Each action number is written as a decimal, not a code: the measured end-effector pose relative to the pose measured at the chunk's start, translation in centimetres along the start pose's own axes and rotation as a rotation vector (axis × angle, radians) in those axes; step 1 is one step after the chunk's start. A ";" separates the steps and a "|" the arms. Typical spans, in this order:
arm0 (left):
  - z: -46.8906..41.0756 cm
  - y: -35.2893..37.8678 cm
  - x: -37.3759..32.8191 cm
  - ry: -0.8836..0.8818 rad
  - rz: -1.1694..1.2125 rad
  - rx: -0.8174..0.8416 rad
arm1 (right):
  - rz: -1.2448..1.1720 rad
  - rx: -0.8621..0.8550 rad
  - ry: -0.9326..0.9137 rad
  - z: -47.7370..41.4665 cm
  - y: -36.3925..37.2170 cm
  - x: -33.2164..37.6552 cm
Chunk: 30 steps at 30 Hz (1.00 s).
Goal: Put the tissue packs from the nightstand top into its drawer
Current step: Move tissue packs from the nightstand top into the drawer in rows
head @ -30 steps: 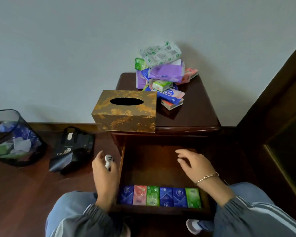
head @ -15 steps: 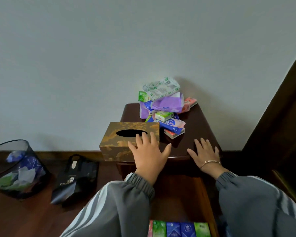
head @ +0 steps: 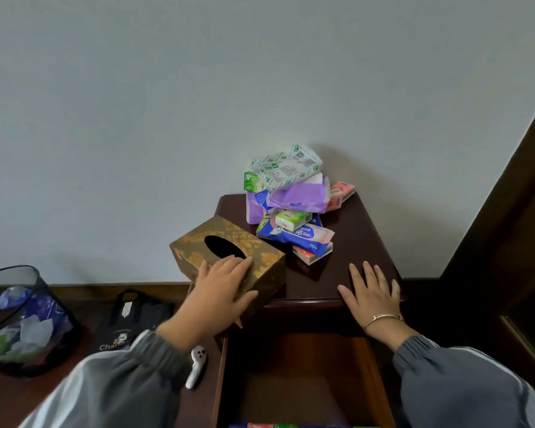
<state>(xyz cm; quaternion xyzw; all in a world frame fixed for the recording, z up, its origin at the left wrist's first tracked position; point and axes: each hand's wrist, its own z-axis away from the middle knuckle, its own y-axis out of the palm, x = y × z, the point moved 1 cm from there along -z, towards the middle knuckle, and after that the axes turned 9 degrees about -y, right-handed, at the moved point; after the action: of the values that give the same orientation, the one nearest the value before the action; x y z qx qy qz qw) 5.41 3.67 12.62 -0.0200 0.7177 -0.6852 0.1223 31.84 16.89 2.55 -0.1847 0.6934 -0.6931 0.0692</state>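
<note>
Head view. Likely clearing room: left hand (head: 226, 287) spread flat atop gold-patterned rectangular tissue box (head: 192, 250), right hand (head: 372, 293) flat on dark wooden tabletop (head: 363, 242). Beyond both hands, heaped colourful plastic tissue packs (head: 294, 205). Beneath the wrists, open wooden drawer (head: 291, 381). Next, probably: reaching forward, gripping a top pack.

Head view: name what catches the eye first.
A bright pile of tissue packs sits at the back of the nightstand, against the wall. At its front left corner a gold box lies askew under the left hand; the right hand lies flat at the front right, above the open drawer.
</note>
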 end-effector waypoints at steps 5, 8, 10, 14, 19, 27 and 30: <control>-0.5 -2.2 4.6 0.074 -0.025 0.146 | 0.013 0.055 -0.025 -0.2 0.0 -0.5; -0.9 -3.0 6.0 0.063 0.040 0.170 | 0.015 0.142 -0.098 -1.2 -0.9 -1.8; -1.3 -3.3 6.3 0.042 0.085 0.180 | -0.004 0.192 -0.131 -2.2 -1.5 -2.3; -2.4 -3.6 6.3 0.037 0.126 0.233 | 0.014 0.190 -0.113 -3.6 -1.6 -1.9; -4.2 -4.0 5.2 -0.088 0.066 0.223 | 0.051 0.059 -0.112 -3.3 -0.9 -1.7; -10.4 -1.1 -6.5 -0.105 0.274 -0.196 | 0.074 -0.035 -0.125 -3.0 -0.5 -1.6; -13.7 0.5 -8.9 -0.319 0.288 -0.142 | 0.082 -0.051 -0.128 -3.0 -0.3 -1.6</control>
<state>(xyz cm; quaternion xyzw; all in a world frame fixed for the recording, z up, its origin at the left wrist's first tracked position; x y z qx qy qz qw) 11.38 18.84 13.84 -0.0341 0.7313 -0.5964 0.3292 32.29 20.26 2.72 -0.2017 0.7119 -0.6586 0.1371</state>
